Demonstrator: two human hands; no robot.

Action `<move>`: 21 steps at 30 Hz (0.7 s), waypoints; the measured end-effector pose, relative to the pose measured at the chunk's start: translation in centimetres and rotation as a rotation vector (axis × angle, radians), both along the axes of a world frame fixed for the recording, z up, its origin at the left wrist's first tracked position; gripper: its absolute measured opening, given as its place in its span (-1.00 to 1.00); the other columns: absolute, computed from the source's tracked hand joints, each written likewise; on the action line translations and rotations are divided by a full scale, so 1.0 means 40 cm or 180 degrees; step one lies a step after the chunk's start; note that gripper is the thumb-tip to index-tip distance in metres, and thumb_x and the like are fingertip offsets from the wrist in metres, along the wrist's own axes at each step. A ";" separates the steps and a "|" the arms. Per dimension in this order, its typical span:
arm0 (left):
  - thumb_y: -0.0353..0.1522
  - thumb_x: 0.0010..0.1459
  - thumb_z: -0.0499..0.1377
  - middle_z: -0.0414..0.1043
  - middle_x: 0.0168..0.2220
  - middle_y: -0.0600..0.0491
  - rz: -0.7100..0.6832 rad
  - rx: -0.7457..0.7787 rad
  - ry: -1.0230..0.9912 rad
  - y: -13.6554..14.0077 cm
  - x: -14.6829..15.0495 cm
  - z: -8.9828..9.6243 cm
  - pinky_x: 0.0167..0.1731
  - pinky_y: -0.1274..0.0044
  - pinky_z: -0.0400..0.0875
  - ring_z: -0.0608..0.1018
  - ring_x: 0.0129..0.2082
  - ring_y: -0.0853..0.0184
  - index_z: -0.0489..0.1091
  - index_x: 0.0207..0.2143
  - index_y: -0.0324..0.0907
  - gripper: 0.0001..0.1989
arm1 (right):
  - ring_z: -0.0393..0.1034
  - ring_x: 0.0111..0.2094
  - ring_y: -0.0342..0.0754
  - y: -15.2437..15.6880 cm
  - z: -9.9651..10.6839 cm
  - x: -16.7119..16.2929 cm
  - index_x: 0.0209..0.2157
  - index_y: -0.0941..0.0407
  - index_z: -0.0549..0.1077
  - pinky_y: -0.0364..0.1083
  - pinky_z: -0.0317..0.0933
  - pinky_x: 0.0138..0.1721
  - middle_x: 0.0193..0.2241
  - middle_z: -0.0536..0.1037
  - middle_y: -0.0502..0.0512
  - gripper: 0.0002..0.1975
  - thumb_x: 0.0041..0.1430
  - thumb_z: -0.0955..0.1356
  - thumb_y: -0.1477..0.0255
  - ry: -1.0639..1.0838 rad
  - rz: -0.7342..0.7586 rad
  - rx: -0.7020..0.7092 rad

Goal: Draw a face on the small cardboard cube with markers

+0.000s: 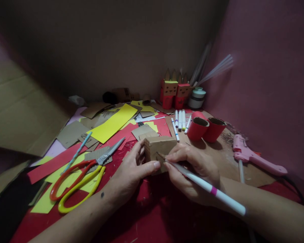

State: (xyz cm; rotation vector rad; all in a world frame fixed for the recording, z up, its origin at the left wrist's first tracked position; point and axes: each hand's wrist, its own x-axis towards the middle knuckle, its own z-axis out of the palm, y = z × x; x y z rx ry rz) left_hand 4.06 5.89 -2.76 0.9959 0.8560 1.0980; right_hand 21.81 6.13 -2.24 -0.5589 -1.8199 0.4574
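Observation:
My left hand (133, 170) is closed around the side of a small brown cardboard box (162, 145), with the thumb along its near face. In a writing grip, my right hand (194, 168) holds a white marker (202, 185) with a purple band. Its brownish tip is at the box's face, where a short dark mark shows; whether it touches I cannot tell. Left of my hands lie scissors (105, 157) with one red and one yellow handle, blades open. Two red cardboard tubes (197, 130) stand beyond my right hand, beside several white markers (179, 120).
A pink glue gun (255, 158) lies at the right, with a glue stick under it. Coloured paper and cardboard scraps, including a yellow strip (114, 123), cover the left. Red figures with cardboard heads (170, 89) stand behind, near a lidded jar (197, 98). A large cardboard sheet (22, 108) rises far left.

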 end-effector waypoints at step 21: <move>-0.41 0.04 0.39 0.39 0.25 -0.03 -0.0047 -0.0032 -0.0022 0.003 -0.002 -0.014 0.22 0.33 0.33 0.37 0.29 0.06 0.31 0.15 -0.08 -0.38 | 0.35 -0.50 -0.15 0.012 -0.011 0.003 -0.26 0.09 0.41 -0.15 0.24 -0.52 -0.45 0.48 0.02 -0.85 0.19 0.37 0.61 -0.0078 0.0022 0.0146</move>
